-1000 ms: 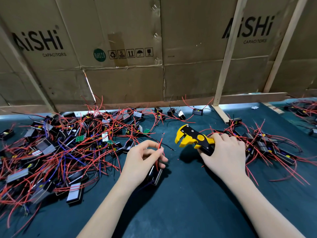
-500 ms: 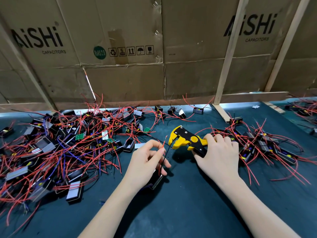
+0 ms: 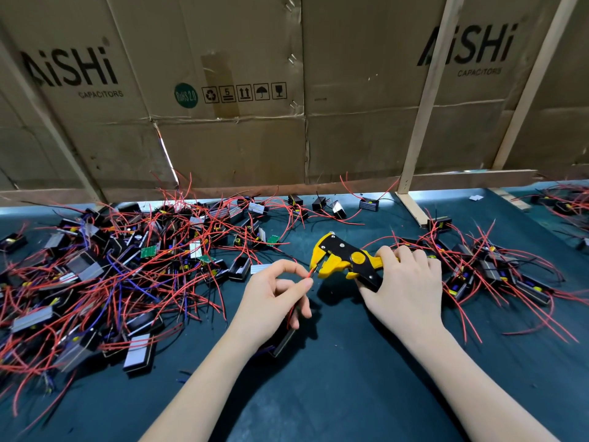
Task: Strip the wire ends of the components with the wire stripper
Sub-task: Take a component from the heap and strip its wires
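My right hand (image 3: 403, 288) grips the handles of a yellow and black wire stripper (image 3: 342, 258), its jaws pointing left. My left hand (image 3: 274, 296) pinches a red wire (image 3: 311, 271) between thumb and forefinger, the wire's tip right at the stripper's jaws. That wire belongs to a black boxed component (image 3: 282, 341) lying under my left palm, mostly hidden. The jaws look slightly parted around the wire end.
A big tangled heap of black components with red and blue wires (image 3: 105, 275) covers the left of the dark green table (image 3: 334, 393). A smaller heap (image 3: 497, 269) lies right of my right hand. Cardboard walls (image 3: 287, 90) and wooden slats (image 3: 424, 100) close the back.
My left hand has tilted the red wire from upright toward the right, and my right hand has brought the stripper left, so the wire end now meets the jaws.
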`<action>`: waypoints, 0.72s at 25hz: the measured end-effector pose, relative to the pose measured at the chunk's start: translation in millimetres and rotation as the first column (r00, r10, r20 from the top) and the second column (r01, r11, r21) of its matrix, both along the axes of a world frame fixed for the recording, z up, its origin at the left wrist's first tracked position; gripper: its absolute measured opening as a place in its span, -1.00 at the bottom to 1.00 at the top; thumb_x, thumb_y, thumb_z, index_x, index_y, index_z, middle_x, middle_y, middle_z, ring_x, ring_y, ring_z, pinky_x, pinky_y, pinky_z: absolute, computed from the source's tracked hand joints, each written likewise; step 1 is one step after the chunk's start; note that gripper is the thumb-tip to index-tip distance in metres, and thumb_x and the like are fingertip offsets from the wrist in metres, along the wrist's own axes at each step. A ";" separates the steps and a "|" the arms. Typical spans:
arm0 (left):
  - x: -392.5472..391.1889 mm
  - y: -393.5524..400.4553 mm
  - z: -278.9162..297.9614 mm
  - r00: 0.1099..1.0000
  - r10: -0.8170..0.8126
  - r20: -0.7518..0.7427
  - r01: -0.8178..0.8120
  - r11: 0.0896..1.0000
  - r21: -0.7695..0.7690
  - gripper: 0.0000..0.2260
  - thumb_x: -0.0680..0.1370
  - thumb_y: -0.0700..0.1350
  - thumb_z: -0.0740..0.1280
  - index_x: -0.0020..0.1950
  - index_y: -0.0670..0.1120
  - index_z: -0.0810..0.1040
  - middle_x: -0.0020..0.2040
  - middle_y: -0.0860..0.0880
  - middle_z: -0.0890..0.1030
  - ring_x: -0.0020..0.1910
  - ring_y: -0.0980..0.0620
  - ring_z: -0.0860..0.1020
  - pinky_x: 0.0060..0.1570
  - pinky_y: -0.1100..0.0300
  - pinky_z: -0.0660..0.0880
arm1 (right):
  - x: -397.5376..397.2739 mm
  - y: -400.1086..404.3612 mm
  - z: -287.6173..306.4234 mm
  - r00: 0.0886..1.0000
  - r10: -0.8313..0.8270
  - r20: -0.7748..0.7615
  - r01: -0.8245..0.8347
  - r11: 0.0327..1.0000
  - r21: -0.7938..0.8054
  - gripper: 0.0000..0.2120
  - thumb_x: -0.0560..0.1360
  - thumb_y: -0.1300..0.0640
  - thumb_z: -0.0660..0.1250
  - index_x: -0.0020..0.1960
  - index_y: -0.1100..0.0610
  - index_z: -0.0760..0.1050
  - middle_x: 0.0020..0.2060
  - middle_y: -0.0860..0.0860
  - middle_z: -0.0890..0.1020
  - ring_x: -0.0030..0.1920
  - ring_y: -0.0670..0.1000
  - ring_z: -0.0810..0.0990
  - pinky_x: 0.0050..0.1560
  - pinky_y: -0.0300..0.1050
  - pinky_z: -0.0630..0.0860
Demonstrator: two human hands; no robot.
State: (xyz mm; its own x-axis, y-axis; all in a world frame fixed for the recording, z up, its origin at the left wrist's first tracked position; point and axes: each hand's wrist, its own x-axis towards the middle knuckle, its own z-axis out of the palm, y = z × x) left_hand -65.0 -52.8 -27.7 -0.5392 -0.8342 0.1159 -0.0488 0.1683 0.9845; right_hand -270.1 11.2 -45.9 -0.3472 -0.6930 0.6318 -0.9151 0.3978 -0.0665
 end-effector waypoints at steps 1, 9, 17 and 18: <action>-0.4 -0.2 -0.5 1.000 0.011 0.006 -0.010 1.000 -0.003 -0.94 0.60 -0.20 0.32 -0.07 -0.14 0.50 -0.43 -0.12 0.60 -0.60 -0.02 0.42 -0.50 0.27 0.40 | 0.8 -0.2 0.1 1.000 0.007 -0.006 -0.007 1.000 -0.006 -0.55 0.21 -0.12 0.55 -0.13 0.17 0.52 -0.26 0.13 0.55 -0.19 0.22 0.50 -0.11 0.07 0.35; -3.4 -0.5 -4.2 0.997 0.068 0.021 -0.067 0.995 -0.071 -0.88 0.60 -0.23 0.29 -0.13 -0.18 0.51 -0.44 -0.04 0.58 -0.64 0.09 0.29 -0.54 0.34 0.27 | 4.9 0.9 3.7 0.999 0.052 -0.014 -0.052 0.999 0.004 -0.56 0.21 -0.14 0.54 -0.15 0.16 0.51 -0.29 0.09 0.55 -0.22 0.19 0.53 -0.12 0.04 0.34; -3.0 5.5 -4.4 0.998 0.015 0.054 -0.007 0.989 -0.149 -0.85 0.67 -0.16 0.15 -0.09 -0.01 0.36 -0.29 -0.11 0.69 -0.61 -0.03 0.37 -0.50 0.30 0.31 | 5.6 0.3 4.7 0.998 0.052 0.039 -0.056 0.994 0.095 -0.61 0.32 -0.22 0.42 -0.25 0.10 0.46 -0.34 0.03 0.57 -0.23 0.15 0.60 -0.12 0.01 0.29; -2.8 6.7 -4.5 0.997 0.020 0.075 -0.004 0.979 -0.203 -0.84 0.68 -0.14 0.13 -0.09 0.03 0.34 -0.28 -0.09 0.69 -0.61 -0.03 0.39 -0.49 0.30 0.31 | 5.0 0.2 4.4 0.998 0.046 0.049 -0.051 0.993 0.104 -0.60 0.34 -0.25 0.39 -0.23 0.09 0.47 -0.32 0.03 0.58 -0.21 0.15 0.61 -0.10 0.01 0.29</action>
State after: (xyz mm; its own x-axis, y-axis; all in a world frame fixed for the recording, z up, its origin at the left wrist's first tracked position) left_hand -67.8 -46.1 -32.2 -0.5429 -0.8042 0.2419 -0.1254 0.3624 0.9236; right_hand -265.1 11.4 -41.5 -0.3387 -0.7715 0.5385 -0.9303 0.3602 -0.0691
